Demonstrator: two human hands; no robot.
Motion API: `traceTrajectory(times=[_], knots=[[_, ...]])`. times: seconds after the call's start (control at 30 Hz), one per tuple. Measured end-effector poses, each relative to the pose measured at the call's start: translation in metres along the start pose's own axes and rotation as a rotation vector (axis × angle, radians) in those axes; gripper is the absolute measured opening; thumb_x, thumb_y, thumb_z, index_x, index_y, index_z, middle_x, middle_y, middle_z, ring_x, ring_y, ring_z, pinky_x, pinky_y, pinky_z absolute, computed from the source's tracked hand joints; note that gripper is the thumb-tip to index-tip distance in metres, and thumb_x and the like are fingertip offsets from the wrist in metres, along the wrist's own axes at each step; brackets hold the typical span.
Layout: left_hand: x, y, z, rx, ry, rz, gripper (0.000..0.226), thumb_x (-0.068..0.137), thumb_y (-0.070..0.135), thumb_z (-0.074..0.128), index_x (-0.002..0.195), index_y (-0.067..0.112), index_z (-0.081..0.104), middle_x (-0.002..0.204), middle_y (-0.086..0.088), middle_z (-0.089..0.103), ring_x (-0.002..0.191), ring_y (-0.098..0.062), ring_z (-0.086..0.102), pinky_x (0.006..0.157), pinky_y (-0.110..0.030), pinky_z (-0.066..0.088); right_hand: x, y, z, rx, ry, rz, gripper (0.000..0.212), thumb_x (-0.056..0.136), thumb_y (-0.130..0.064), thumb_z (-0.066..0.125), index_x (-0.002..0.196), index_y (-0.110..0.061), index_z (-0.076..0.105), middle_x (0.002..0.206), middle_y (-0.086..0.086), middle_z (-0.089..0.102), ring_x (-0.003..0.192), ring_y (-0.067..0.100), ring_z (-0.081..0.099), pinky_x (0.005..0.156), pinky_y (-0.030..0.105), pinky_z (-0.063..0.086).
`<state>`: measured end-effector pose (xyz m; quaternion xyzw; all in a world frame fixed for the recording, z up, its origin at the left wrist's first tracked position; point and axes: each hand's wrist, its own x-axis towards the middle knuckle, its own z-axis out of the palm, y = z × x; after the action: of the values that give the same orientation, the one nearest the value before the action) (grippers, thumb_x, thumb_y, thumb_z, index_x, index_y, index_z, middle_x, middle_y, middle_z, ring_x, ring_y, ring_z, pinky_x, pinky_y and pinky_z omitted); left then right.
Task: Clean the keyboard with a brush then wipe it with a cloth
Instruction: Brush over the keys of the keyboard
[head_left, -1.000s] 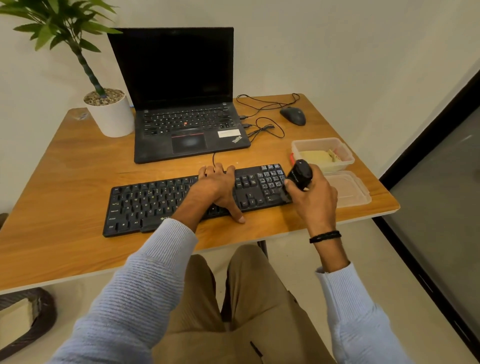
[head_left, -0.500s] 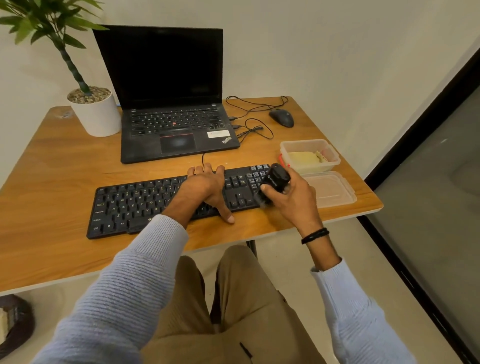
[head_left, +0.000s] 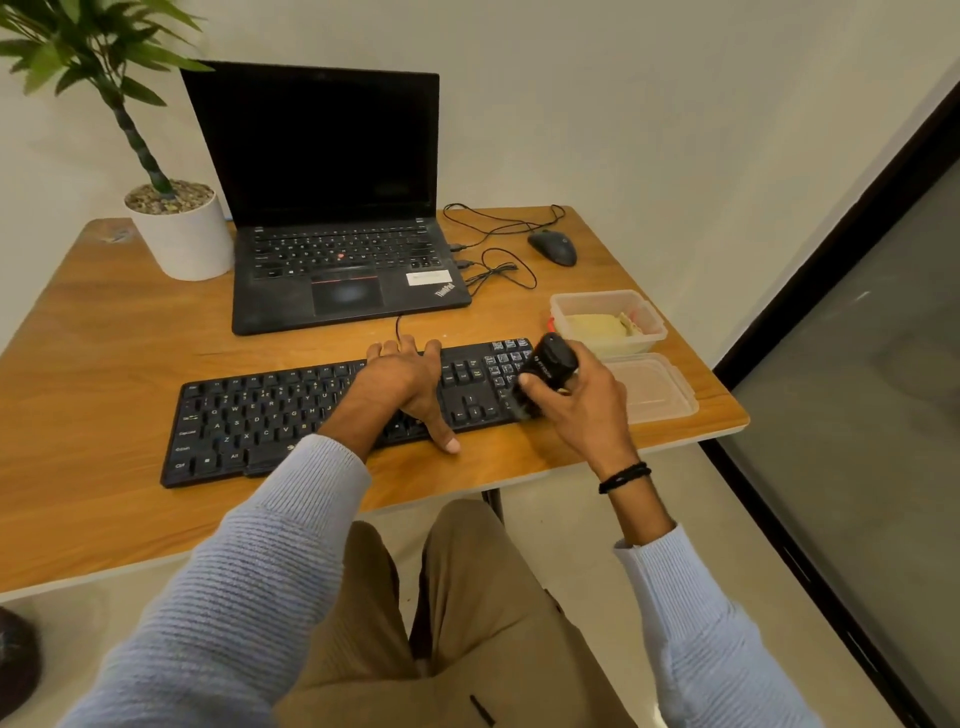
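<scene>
- Brushing was the step in hand: the right hand (head_left: 579, 402) gripped the black brush (head_left: 548, 366), bristles apparently on the right end of the keyboard (head_left: 260, 415), which lay on the table (head_left: 104, 332).
- The left hand (head_left: 402, 379) lay flat on the middle keys, fingers straight.
- Next move, likely: sweep leftward; wiping not yet begun.

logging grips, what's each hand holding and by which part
Right hand grips the brush by its black round body, bristles down on the keyboard. Left hand holds nothing; it presses on the keyboard.

Wooden table (head_left: 104, 338) bears keyboard (head_left: 270, 415), laptop (head_left: 343, 260), mouse (head_left: 552, 247), plant pot (head_left: 182, 236), 1 tub (head_left: 597, 294), perhaps its lid (head_left: 654, 389).
</scene>
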<state>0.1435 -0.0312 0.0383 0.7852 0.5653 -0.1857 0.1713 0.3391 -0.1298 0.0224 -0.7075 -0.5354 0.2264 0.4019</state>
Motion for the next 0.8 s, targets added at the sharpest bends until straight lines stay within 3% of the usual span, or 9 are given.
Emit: traceTrajectory(times=[0.03, 0.1, 0.17, 0.23, 0.37, 0.5, 0.57, 0.7, 0.8], knots=[[-0.001, 0.001, -0.001, 0.002, 0.001, 0.003, 0.149, 0.052, 0.066, 0.09, 0.162, 0.022, 0.001, 0.168, -0.019, 0.007, 0.154, -0.042, 0.009, 0.123, -0.057, 0.01, 0.001, 0.001, 0.0, 0.038, -0.024, 0.008, 0.049, 0.083, -0.032, 0.076, 0.127, -0.023, 0.057, 0.11, -0.011, 0.066, 0.095, -0.003, 0.061, 0.093, 0.026, 0.051], [-0.003, 0.002, -0.001, 0.0, 0.01, 0.005, 0.148, 0.053, 0.065, 0.091, 0.162, 0.021, 0.001, 0.168, -0.019, 0.009, 0.153, -0.042, 0.01, 0.123, -0.056, 0.01, 0.008, 0.008, -0.004, 0.01, 0.132, 0.041, 0.047, 0.082, -0.033, 0.076, 0.124, -0.023, 0.058, 0.113, -0.003, 0.07, 0.102, 0.009, 0.064, 0.096, 0.031, 0.051], [-0.005, 0.0, 0.001, -0.013, 0.014, 0.005, 0.148, 0.053, 0.065, 0.091, 0.162, 0.022, 0.0, 0.167, -0.019, 0.009, 0.153, -0.042, 0.01, 0.123, -0.056, 0.009, 0.01, 0.013, -0.011, -0.066, 0.309, 0.065, 0.046, 0.083, -0.032, 0.075, 0.124, -0.02, 0.058, 0.111, 0.0, 0.07, 0.105, 0.015, 0.063, 0.094, 0.026, 0.045], [-0.005, -0.001, 0.001, -0.02, 0.012, 0.004, 0.149, 0.053, 0.064, 0.091, 0.162, 0.022, -0.001, 0.167, -0.019, 0.009, 0.153, -0.042, 0.01, 0.124, -0.057, 0.008, 0.008, 0.012, -0.016, -0.006, 0.348, 0.049, 0.049, 0.083, -0.03, 0.076, 0.127, -0.019, 0.057, 0.106, -0.002, 0.068, 0.099, 0.011, 0.061, 0.09, 0.021, 0.044], [-0.004, 0.001, -0.001, -0.009, 0.005, 0.007, 0.149, 0.053, 0.064, 0.091, 0.162, 0.022, -0.001, 0.168, -0.018, 0.008, 0.153, -0.042, 0.009, 0.123, -0.056, 0.009, 0.005, 0.014, -0.018, 0.143, 0.333, 0.038, 0.056, 0.08, -0.032, 0.079, 0.129, -0.022, 0.053, 0.105, -0.009, 0.065, 0.098, 0.01, 0.064, 0.089, 0.03, 0.055], [-0.003, 0.0, 0.001, -0.014, 0.006, -0.001, 0.149, 0.052, 0.065, 0.091, 0.162, 0.023, -0.001, 0.168, -0.019, 0.007, 0.153, -0.042, 0.009, 0.123, -0.057, 0.009, 0.002, 0.021, -0.007, 0.314, 0.089, 0.12, 0.057, 0.074, -0.036, 0.082, 0.124, -0.031, 0.055, 0.112, -0.006, 0.068, 0.102, 0.01, 0.067, 0.082, 0.043, 0.06], [-0.002, -0.001, 0.002, -0.025, 0.009, -0.001, 0.15, 0.051, 0.064, 0.092, 0.162, 0.025, -0.001, 0.168, -0.018, 0.007, 0.153, -0.042, 0.009, 0.123, -0.057, 0.01, -0.004, 0.022, -0.002, 0.17, 0.136, 0.095, 0.051, 0.077, -0.034, 0.081, 0.122, -0.027, 0.057, 0.106, -0.011, 0.067, 0.096, 0.006, 0.066, 0.087, 0.037, 0.058], [0.0, -0.002, 0.004, -0.043, 0.012, -0.004, 0.151, 0.05, 0.063, 0.093, 0.162, 0.025, -0.001, 0.167, -0.017, 0.009, 0.153, -0.042, 0.009, 0.123, -0.058, 0.011, -0.022, 0.021, 0.004, 0.103, 0.505, 0.005, 0.047, 0.081, -0.031, 0.078, 0.122, -0.02, 0.059, 0.103, -0.008, 0.068, 0.092, 0.007, 0.067, 0.083, 0.027, 0.056], [0.001, -0.001, 0.003, -0.037, 0.01, -0.004, 0.15, 0.05, 0.063, 0.093, 0.162, 0.025, 0.001, 0.167, -0.017, 0.01, 0.153, -0.042, 0.011, 0.123, -0.058, 0.013, -0.028, 0.02, 0.011, 0.145, 0.295, -0.005, 0.048, 0.081, -0.033, 0.078, 0.124, -0.023, 0.06, 0.101, -0.015, 0.067, 0.089, -0.007, 0.063, 0.078, 0.016, 0.054]])
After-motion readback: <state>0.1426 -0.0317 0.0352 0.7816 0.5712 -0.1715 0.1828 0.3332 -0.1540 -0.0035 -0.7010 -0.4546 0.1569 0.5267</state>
